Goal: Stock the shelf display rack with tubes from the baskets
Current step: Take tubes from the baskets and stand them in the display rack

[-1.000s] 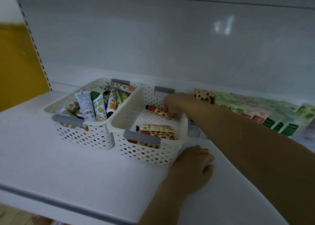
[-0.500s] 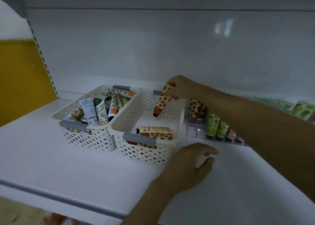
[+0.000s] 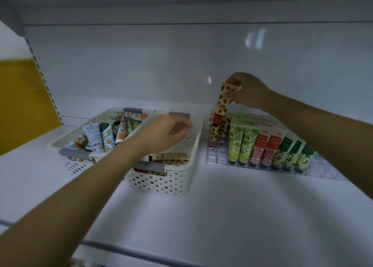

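Observation:
My right hand [image 3: 247,91] pinches the top of a cream tube with brown spots [image 3: 220,107], held upright with its cap down over the left end of the clear display rack [image 3: 214,155]. Spotted tubes [image 3: 217,130] stand in the rack just under it, with green, pink and dark green tubes to the right. My left hand [image 3: 163,132] hovers, blurred, over the right white basket [image 3: 177,177], fingers loosely curled and apart, holding nothing. A few spotted tubes [image 3: 171,157] lie in that basket. The left white basket [image 3: 66,139] holds several orange-patterned tubes.
Everything rests on a white shelf [image 3: 222,216] with a white back panel. A yellow wall [image 3: 22,105] borders the left side behind a perforated upright. The rack's front-left slots show no tubes. The shelf's front edge runs along the bottom.
My right hand lifted a spotted tube out of the right basket and carried it right, over the rack. My left hand rose from the shelf and moved left over the right basket.

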Motion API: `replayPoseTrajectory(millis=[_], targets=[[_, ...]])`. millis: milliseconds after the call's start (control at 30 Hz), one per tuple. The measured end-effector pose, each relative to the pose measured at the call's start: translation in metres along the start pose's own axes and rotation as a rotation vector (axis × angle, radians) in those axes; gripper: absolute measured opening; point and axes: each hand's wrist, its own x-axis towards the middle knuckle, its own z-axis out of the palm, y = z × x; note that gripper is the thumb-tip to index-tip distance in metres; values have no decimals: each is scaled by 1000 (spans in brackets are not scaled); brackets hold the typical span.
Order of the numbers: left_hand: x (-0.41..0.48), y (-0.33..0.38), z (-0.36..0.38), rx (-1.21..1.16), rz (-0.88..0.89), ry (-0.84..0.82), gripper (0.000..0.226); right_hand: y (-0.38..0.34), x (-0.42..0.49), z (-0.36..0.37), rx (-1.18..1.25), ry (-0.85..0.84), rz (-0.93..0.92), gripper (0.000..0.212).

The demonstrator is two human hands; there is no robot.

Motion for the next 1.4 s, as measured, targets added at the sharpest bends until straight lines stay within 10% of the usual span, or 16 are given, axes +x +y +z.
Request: replayPoseTrajectory(millis=[500, 967, 1233, 1400], targets=[[19, -49, 38, 316, -324, -515, 31, 29, -7, 46, -345, 60, 97, 26], [24, -56, 39, 358, -357, -401, 22, 45, 3, 63, -458, -58, 184, 29], [19, -49, 28, 29, -204, 91, 21, 28, -1, 65, -312, 134, -71, 29], [12, -34, 19, -810, -219, 85, 13, -15, -13, 69, 295, -159, -66, 49]])
